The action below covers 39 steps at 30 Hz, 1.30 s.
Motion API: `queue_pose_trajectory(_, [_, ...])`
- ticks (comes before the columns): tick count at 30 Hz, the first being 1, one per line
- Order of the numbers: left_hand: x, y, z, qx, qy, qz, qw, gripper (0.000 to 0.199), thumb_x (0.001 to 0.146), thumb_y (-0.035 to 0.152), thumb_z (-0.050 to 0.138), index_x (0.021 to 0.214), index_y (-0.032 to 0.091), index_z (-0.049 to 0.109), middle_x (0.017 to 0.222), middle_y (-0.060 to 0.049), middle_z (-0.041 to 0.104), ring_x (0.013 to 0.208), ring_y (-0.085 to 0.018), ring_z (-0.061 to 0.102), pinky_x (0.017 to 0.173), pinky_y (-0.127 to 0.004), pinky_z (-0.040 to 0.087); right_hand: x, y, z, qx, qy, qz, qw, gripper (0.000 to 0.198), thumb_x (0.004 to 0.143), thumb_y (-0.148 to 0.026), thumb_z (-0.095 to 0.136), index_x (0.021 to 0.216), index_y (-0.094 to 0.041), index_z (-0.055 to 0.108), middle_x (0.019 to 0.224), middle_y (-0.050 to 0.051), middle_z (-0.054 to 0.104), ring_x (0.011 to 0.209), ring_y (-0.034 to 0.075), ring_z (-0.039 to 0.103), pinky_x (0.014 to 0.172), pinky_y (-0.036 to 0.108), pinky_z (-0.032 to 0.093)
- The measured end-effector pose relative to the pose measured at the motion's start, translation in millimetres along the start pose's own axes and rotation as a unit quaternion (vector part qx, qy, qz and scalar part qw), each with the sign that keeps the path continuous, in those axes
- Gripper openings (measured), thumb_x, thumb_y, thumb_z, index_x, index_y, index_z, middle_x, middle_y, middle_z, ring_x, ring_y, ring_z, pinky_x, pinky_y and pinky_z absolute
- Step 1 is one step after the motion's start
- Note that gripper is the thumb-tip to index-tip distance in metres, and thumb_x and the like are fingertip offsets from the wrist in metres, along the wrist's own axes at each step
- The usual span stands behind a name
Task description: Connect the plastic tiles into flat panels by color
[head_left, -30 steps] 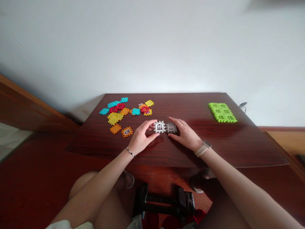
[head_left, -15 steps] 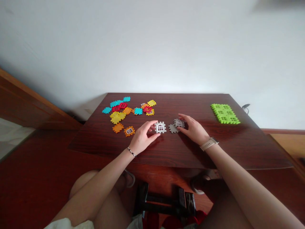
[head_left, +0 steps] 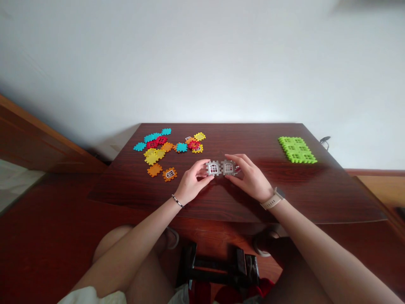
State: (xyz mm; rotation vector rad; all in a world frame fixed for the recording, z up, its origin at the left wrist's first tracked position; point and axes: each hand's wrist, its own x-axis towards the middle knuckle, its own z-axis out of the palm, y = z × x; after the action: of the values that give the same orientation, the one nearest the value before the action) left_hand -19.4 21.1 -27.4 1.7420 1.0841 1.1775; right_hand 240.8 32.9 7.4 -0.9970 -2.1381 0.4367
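Note:
My left hand (head_left: 194,179) grips a grey window tile (head_left: 213,168) with notched edges, thumb below and fingers above. Facing it, my right hand (head_left: 251,177) pinches a second grey window tile (head_left: 228,167) between thumb and fingers. The two tiles stand side by side with their toothed edges very close; whether they interlock I cannot tell. Part of another grey piece seems to show behind the right tile, mostly covered by my right fingers.
On the table (head_left: 202,202), loose blue, red, yellow and orange notched tiles (head_left: 155,156) lie at the left, one an orange window tile (head_left: 170,174). A green panel of joined window tiles (head_left: 296,149) lies at the right. A wall (head_left: 221,63) rises behind the table.
My right hand has lifted a grey window tile off the table and moved it left, close to the tile in my left hand. The left hand has barely moved.

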Motion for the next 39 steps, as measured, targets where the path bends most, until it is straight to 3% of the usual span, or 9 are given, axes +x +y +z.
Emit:
queue_pose_trajectory(9, [-0.5,6.5,-0.8,-0.009,-0.030,-0.016,0.999,0.055,0.094,0.022,0.076,0.146,0.023,0.056,0.122,-0.008,0.080,0.108,-0.023,0.079,0.099,-0.038,0.065,-1.9,-4.0,2.7,0.000,-0.018,0.007,1.000,0.060,0.099,-0.030,0.071,0.156,-0.035,0.051,0.142,0.010,0.061,0.122,0.030,0.069,0.097,0.046,0.065])
queue_pose_trajectory(17, [-8.4,10.9,-22.4,0.228,-0.047,0.054,0.971,0.046,0.091,0.023,0.082,0.134,0.026,0.064,0.134,-0.008,0.072,0.125,-0.028,0.067,0.114,-0.050,0.054,-7.3,-6.4,17.3,-0.013,-0.059,0.024,0.998,0.059,0.098,-0.033,0.075,0.152,-0.031,0.053,0.139,0.009,0.067,0.123,0.031,0.069,0.106,0.051,0.061])
queue_pose_trajectory(24, [-16.0,0.0,-37.2,0.336,-0.057,0.076,0.937,0.038,0.092,0.031,0.081,0.127,0.023,0.067,0.139,-0.012,0.065,0.136,-0.034,0.058,0.119,-0.058,0.049,-6.5,1.7,26.4,-0.041,-0.068,-0.007,0.997,0.026,0.096,-0.033,0.079,0.117,-0.026,0.067,0.123,0.008,0.074,0.119,0.032,0.066,0.108,0.055,0.056])
queue_pose_trajectory(28, [-17.3,3.7,-37.3,0.339,-0.066,0.106,0.933,0.051,0.092,0.032,0.083,0.138,0.022,0.062,0.144,-0.014,0.064,0.138,-0.034,0.058,0.119,-0.058,0.050,-5.2,3.2,28.7,-0.037,-0.071,-0.033,0.996,0.020,0.098,-0.033,0.077,0.114,-0.027,0.068,0.127,0.008,0.074,0.119,0.032,0.066,0.108,0.055,0.055])
queue_pose_trajectory(34, [-16.4,8.3,-30.2,0.315,-0.091,0.155,0.932,0.024,0.100,0.016,0.069,0.123,0.025,0.071,0.133,-0.008,0.072,0.124,-0.026,0.068,0.112,-0.049,0.058,-4.1,3.7,30.4,-0.037,-0.080,-0.052,0.995,0.020,0.099,-0.033,0.075,0.117,-0.028,0.071,0.129,0.009,0.073,0.119,0.031,0.066,0.107,0.055,0.056])
queue_pose_trajectory(39, [-18.2,6.1,-23.4,0.312,-0.097,0.162,0.931,0.025,0.101,0.013,0.066,0.121,0.024,0.073,0.132,-0.008,0.073,0.123,-0.025,0.070,0.112,-0.047,0.059,-5.1,4.5,30.1,-0.047,-0.078,-0.051,0.995,0.019,0.099,-0.034,0.074,0.117,-0.027,0.071,0.129,0.009,0.073,0.119,0.032,0.065,0.107,0.055,0.056])
